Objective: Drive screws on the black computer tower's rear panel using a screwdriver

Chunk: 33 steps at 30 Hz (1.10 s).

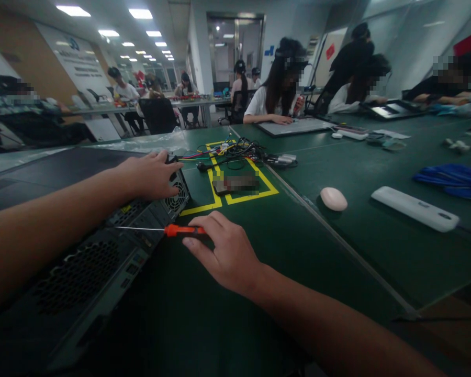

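Note:
A black computer case [102, 314] lies on its side at the left, its rear panel with vents and ports turned toward me. My left hand [153, 175] rests on the case's far upper corner, fingers spread over the edge. In my right hand [231, 251] is a screwdriver [176, 230] with an orange and black handle, gripped between thumb and fingers. Its thin metal shaft points left at the rear panel. The tip is by the panel under my left forearm, and I cannot tell whether it touches a screw.
Beyond the case lies a tangle of cables [243, 152]. A dark phone-like object [235, 184] sits within yellow tape. To the right are a pale mouse [333, 199], a white power strip [416, 208] and a blue bundle [451, 180]. Several people sit farther back.

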Tool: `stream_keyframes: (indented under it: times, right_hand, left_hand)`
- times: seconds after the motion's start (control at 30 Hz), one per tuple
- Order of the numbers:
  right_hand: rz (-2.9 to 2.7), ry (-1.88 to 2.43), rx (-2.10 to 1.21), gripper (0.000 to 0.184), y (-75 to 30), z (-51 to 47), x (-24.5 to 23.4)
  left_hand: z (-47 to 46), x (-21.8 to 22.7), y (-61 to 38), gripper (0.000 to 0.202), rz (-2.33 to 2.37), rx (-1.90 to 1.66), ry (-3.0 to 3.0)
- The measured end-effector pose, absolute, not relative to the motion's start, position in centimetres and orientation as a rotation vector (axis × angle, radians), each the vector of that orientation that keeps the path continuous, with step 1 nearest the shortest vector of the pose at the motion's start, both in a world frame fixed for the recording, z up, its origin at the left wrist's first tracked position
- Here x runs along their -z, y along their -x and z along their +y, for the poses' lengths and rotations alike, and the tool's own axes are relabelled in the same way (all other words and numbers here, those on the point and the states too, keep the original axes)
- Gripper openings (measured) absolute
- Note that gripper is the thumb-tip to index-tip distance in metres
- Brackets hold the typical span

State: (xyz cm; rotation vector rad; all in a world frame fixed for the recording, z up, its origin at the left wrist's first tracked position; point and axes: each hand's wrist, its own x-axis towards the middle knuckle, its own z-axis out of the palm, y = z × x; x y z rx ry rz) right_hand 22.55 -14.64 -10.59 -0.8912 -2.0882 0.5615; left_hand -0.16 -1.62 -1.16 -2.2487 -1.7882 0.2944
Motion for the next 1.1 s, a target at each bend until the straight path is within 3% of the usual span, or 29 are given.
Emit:
stream_keyframes:
  times: [0.3, 0.5, 1.1]
  right_hand:
    - [-2.085, 0.844, -0.707, 0.044, -22.49, -14.82, 10.81]
    - [-2.145, 0.862, -0.707, 0.021, -22.71, -14.84, 10.22]
    - [-2.159, 0.857, -0.678, 0.019, -22.62, -14.73, 10.4]
  left_hand:
    - [-2.33, 0.64, -0.73, 0.091, -1.781, -0.406, 2.185]
    - [-2.03, 0.82, -0.34, 0.095, -1.798, -0.378, 2.217]
    - [-2.03, 0.84, -0.2, 0.095, -1.762, -0.383, 2.236]
